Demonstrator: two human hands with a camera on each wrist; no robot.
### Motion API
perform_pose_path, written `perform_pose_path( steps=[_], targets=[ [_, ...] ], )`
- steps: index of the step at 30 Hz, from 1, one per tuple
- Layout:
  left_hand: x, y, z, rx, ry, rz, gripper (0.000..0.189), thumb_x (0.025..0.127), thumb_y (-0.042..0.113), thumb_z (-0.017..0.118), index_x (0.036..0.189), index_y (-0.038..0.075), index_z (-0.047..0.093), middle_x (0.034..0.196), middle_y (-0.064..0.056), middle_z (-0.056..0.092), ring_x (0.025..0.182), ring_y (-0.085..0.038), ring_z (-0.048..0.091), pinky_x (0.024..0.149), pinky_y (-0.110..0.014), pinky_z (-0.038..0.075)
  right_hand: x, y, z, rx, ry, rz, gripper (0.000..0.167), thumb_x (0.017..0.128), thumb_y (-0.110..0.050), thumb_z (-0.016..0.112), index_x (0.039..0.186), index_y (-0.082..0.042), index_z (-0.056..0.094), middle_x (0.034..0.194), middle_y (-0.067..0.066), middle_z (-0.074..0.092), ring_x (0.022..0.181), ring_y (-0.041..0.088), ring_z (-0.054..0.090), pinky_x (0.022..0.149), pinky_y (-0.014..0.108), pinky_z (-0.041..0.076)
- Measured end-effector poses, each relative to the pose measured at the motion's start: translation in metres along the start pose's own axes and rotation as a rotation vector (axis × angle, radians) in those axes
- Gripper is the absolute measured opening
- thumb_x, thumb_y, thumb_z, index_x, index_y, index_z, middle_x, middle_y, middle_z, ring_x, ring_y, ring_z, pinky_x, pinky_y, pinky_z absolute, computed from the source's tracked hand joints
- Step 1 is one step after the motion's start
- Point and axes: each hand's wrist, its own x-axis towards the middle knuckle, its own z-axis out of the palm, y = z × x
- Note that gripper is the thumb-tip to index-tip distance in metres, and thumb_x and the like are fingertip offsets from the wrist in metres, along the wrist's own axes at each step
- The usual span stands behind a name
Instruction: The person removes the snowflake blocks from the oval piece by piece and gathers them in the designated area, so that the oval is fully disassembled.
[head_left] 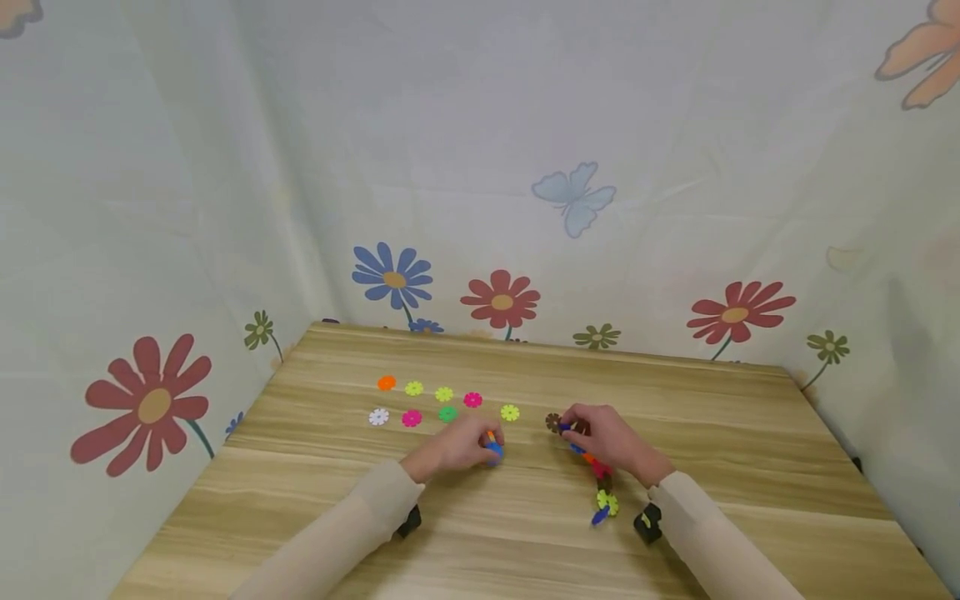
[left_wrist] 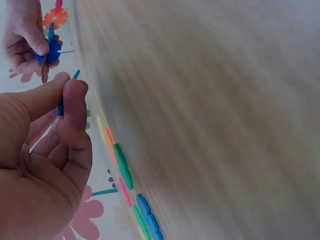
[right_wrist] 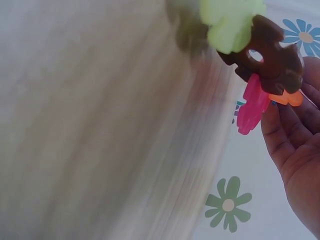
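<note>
In the left wrist view, my left hand [head_left: 467, 442] pinches a thin blue flower-shaped disc [left_wrist: 61, 106] edge-on between thumb and fingers. Bits of orange and blue show by its fingertips in the head view. To its right, my right hand [head_left: 607, 433] grips a chain of interlocked discs by a dark blue disc [left_wrist: 49, 53] near the far end. A brown disc [head_left: 552, 422] sticks out beyond those fingers. Towards me the chain runs through orange [right_wrist: 286, 98], pink [right_wrist: 252, 105], brown [right_wrist: 275, 55] and yellow-green [right_wrist: 232, 22] discs to a dark blue one [head_left: 601, 516]. The fingers hide part of it.
Loose discs lie in two rough rows left of centre on the wooden table [head_left: 315, 500], among them orange [head_left: 386, 382], white [head_left: 378, 417], pink [head_left: 412, 418] and green [head_left: 447, 413]. A yellow disc [head_left: 510, 412] lies between the hands. A flower-printed curtain [head_left: 480, 183] hangs behind.
</note>
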Motion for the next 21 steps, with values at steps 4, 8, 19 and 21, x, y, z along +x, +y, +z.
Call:
perform_pose_path(
  steps=[4,8,19,21],
  targets=[
    [0.002,0.002,0.004,0.035,-0.020,-0.012,0.019,0.079,0.009,0.077,0.094,0.010,0.066,0.080,0.004,0.061,0.073,-0.007,0.055,0.066,-0.023,0.047,-0.002,0.001,-0.001,0.006,0.002,0.007,0.010,0.090,-0.016,0.065,0.100,-0.012,0.065,0.089,-0.006,0.065,0.074,0.005,0.059,0.063,0.023,0.049],
    [0.005,0.004,0.006,0.085,-0.058,-0.023,0.026,0.075,0.006,0.078,0.097,0.010,0.067,0.085,0.002,0.063,0.079,-0.009,0.056,0.071,-0.025,0.047,-0.003,0.001,-0.001,0.013,0.004,0.013,0.010,0.090,-0.015,0.066,0.100,-0.013,0.065,0.089,-0.007,0.064,0.074,0.004,0.059,0.063,0.023,0.049],
    [0.018,0.013,0.010,0.215,-0.081,-0.024,0.021,0.079,0.012,0.077,0.098,0.012,0.068,0.091,0.002,0.065,0.084,-0.011,0.058,0.076,-0.027,0.048,-0.001,0.002,-0.001,0.012,0.005,0.014,0.009,0.090,-0.016,0.065,0.099,-0.013,0.065,0.090,-0.006,0.065,0.074,0.005,0.059,0.063,0.022,0.048],
    [0.021,0.014,0.012,0.214,-0.083,-0.043,0.020,0.080,0.013,0.076,0.098,0.012,0.068,0.090,0.003,0.064,0.082,-0.010,0.057,0.075,-0.027,0.048,-0.001,0.003,0.000,0.013,0.003,0.018,0.009,0.090,-0.016,0.065,0.099,-0.013,0.064,0.090,-0.006,0.065,0.074,0.005,0.059,0.063,0.022,0.049]
  ],
)
